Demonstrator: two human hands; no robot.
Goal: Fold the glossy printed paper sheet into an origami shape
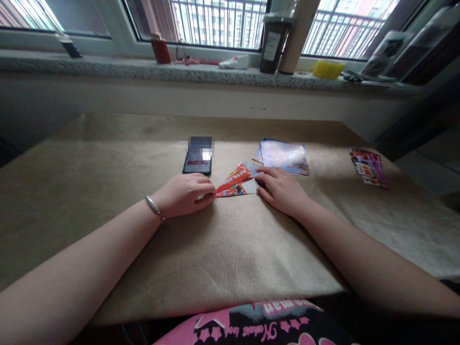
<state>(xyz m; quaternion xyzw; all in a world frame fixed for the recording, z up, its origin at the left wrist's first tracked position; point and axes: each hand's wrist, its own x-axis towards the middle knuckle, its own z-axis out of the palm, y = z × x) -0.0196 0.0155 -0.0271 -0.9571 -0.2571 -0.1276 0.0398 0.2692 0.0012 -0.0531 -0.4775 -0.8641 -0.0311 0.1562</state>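
A folded sheet of printed paper (235,184), mostly red and orange with a white patch, lies on the table between my hands. It narrows to a point at its left end. My left hand (189,194), with a silver bangle on the wrist, pinches that tip between thumb and fingers. On the wider right end rests my right hand (278,189), its fingers spread over the paper and the thumb at the lower edge. Part of the paper's right side is hidden beneath those fingers.
A phone (197,160) lies just beyond my left hand. Behind my right hand sit several printed sheets (285,155). Colourful printed papers (368,166) lie at the right of the brown-covered table (230,254). A lidded dark container (273,45) and a yellow object (328,69) stand on the windowsill.
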